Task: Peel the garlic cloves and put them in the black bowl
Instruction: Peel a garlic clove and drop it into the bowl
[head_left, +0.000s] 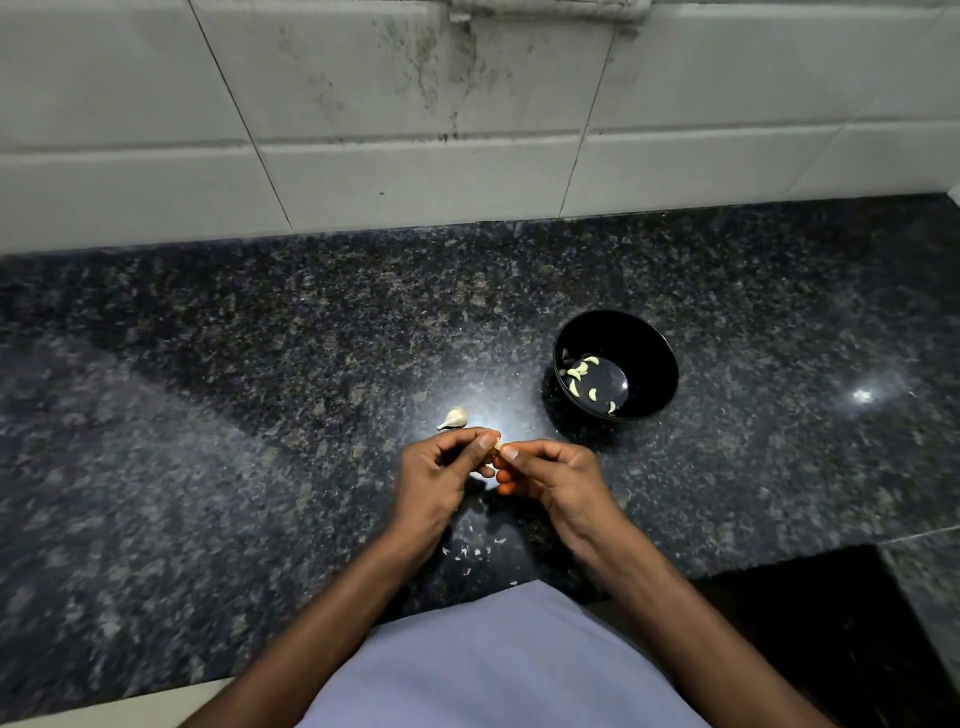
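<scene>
Standing at two o'clock from the hands, the black bowl (644, 332) holds several peeled cloves (582, 371). The left hand (441, 478) and right hand (556, 478) together pinch one garlic clove (497, 444); light, firm, probably slippery once bared, so best held by its ends. Spare garlic (454, 418) lies at eleven o'clock.

Glossy speckled stone counter (260, 364) (bowl (654, 353) too)
</scene>
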